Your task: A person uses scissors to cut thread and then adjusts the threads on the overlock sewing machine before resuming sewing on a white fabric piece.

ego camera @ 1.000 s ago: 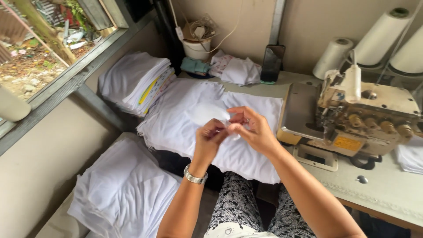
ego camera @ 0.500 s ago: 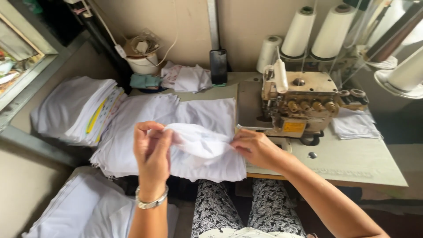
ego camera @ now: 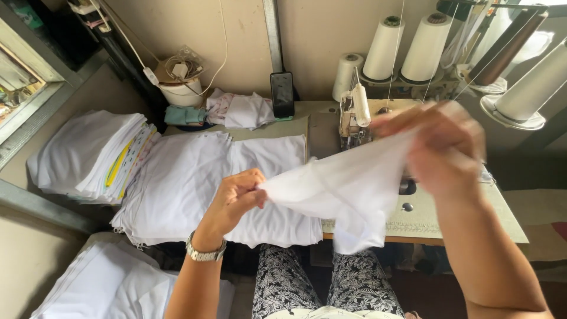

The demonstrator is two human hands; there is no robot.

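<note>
- both hands grip one white fabric piece [ego camera: 348, 189] — stretched in the air above the desk [ego camera: 413, 221]
- left hand [ego camera: 233, 201] pinches one corner
- right hand [ego camera: 440, 150], blurred, clutches the opposite edge before the sewing machine [ego camera: 360, 121]

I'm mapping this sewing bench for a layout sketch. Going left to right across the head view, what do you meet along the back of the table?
Folded white stack → white tub with cables → dark phone → three thread cones → blurred right hand.
</note>
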